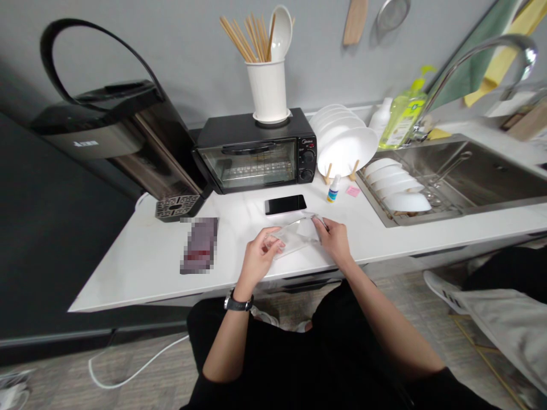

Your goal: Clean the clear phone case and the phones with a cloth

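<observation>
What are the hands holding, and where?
A clear plastic piece: the left hand holds its left end, the right hand its right end. Exactly what it is, I can't tell.

My left hand (257, 254) and right hand (337, 240) face each other in front of me, near but apart, both closed in a light grip. My left fingers (274, 247) curl inward; on the right, my thumb (318, 224) points forward and inward, the bent fingers close beside it. My left forearm (229, 341) rises fairly steeply from a bent elbow, while my right forearm (387, 316) slants in from farther out
</observation>
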`<state>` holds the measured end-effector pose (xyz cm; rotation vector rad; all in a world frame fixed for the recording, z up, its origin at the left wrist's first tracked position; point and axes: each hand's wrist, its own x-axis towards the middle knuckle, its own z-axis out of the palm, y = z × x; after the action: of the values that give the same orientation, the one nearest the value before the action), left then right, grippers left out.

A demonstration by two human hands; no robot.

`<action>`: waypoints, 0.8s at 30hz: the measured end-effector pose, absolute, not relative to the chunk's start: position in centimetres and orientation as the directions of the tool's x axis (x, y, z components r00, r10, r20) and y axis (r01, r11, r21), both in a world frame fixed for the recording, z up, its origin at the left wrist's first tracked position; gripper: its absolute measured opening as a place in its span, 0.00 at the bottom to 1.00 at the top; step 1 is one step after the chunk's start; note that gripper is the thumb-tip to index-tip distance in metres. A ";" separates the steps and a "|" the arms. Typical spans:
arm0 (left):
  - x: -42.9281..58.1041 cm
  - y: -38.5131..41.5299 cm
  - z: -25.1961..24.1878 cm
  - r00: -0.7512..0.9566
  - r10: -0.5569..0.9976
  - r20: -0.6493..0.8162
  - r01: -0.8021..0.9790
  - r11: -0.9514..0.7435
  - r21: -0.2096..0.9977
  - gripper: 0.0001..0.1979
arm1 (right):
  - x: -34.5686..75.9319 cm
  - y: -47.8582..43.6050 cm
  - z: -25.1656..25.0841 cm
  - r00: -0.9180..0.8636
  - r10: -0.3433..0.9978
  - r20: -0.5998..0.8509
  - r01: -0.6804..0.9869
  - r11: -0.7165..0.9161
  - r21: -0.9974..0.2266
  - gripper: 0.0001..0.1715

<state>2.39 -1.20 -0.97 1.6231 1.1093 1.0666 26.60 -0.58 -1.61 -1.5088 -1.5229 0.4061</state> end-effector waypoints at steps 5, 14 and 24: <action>2.5 -1.2 -0.9 0.211 0.963 0.170 0.189 -0.211 0.959 0.18 | 26.5 -0.8 -1.6 0.160 0.912 0.377 0.614 0.207 -0.761 0.25; 2.4 -1.2 -0.9 0.216 0.962 0.167 0.218 -0.214 0.952 0.18 | 26.7 -0.8 -1.5 0.197 0.916 0.349 0.569 0.183 -0.802 0.25; 2.4 -1.3 -0.7 0.211 0.962 0.174 0.228 -0.222 0.948 0.17 | 26.6 -0.5 -1.7 0.156 0.919 0.361 0.593 0.205 -0.779 0.27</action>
<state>2.45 -1.28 -0.68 1.6294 1.1408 1.0789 26.61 -0.52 -1.66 -1.4894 -1.5378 0.4361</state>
